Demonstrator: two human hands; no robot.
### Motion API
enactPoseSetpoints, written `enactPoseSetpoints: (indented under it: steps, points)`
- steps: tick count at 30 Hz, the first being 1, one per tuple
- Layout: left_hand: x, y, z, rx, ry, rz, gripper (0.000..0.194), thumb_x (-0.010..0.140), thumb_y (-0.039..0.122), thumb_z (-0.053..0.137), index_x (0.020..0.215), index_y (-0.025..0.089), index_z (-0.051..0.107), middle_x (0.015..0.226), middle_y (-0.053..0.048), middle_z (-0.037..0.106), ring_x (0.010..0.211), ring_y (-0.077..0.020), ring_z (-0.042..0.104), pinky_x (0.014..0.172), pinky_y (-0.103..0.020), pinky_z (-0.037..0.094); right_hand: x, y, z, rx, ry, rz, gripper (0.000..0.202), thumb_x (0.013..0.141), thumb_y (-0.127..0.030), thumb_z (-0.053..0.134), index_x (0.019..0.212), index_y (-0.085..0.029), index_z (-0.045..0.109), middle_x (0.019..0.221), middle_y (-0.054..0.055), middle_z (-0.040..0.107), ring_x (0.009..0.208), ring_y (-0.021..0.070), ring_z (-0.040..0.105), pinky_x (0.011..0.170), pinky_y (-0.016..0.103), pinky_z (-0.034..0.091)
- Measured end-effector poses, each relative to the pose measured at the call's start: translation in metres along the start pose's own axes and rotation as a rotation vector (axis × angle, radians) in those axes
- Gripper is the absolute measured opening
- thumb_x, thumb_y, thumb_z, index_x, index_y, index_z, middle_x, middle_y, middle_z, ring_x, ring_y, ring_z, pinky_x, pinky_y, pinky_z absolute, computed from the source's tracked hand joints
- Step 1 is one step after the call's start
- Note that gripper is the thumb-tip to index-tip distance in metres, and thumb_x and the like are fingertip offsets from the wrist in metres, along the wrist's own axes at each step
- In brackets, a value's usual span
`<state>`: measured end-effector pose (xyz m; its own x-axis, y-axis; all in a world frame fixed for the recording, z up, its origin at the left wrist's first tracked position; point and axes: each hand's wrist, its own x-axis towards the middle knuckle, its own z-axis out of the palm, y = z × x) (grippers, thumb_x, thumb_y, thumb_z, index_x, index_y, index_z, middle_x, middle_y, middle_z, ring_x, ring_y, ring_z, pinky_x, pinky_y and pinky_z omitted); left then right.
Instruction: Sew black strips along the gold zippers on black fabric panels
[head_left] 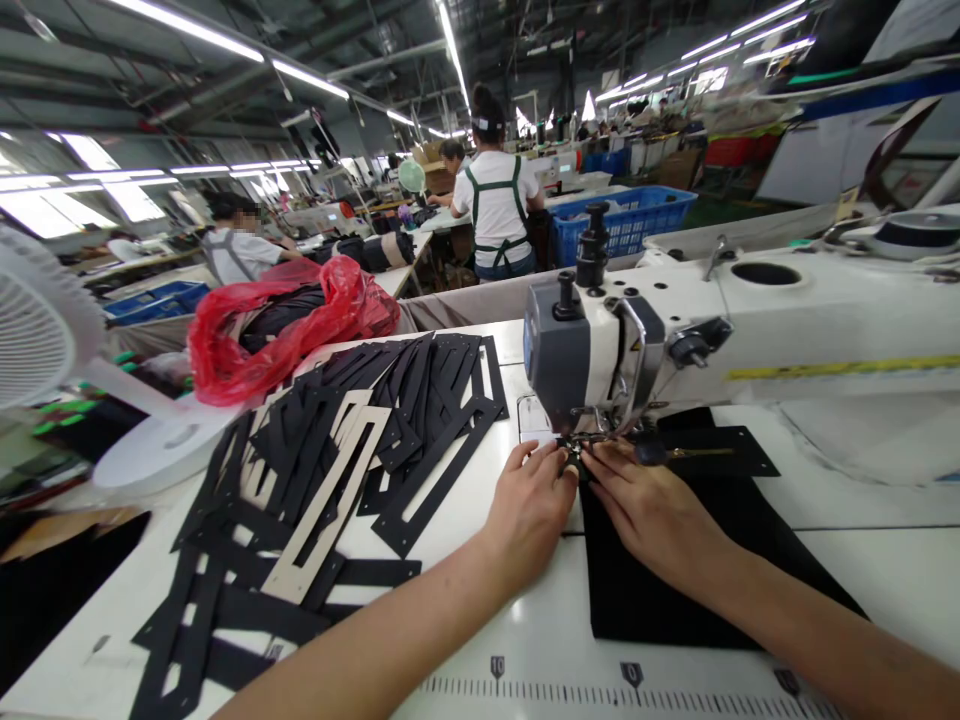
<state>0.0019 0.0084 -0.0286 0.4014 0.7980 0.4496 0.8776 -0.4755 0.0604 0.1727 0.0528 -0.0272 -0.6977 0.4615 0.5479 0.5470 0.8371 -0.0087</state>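
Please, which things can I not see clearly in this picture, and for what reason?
In the head view:
Needle tip: too small to make out at the sewing machine, near the left hand.
Black cloth: partly covered by the right hand.
Sewing machine's far end: cut off by the right edge.
White fan: cut off by the left edge.
Red bag: contents partly hidden by its folds.

Matt cloth (660,600) meets a smooth, glossy tabletop (547,612) at a sewing machine (817,325) of painted, softly shining metal with polished, steel-like fittings (643,350); cut-out frames (421,475) look smooth and matt, a plastic bag (225,365) thin, crinkled and shiny, a desk fan (154,455) smooth plastic.
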Motion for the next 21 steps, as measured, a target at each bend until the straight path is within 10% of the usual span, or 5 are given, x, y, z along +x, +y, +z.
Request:
enactPoseSetpoints:
  steps: [21]
  points:
    - [0.0041, -0.005, 0.0069, -0.022, 0.064, 0.008, 0.016, 0.089, 0.01, 0.045, 0.093, 0.012, 0.061, 0.1, -0.011, 0.067, 0.094, -0.0206, 0.063, 0.087, -0.039, 0.046, 0.0012, 0.0052, 0.0071, 0.12, -0.05, 0.039, 0.03, 0.087, -0.008, 0.039, 0.107, -0.007, 0.061, 0.107, 0.014, 0.065, 0.1, 0.0248, 0.061, 0.091, 0.041, 0.049]
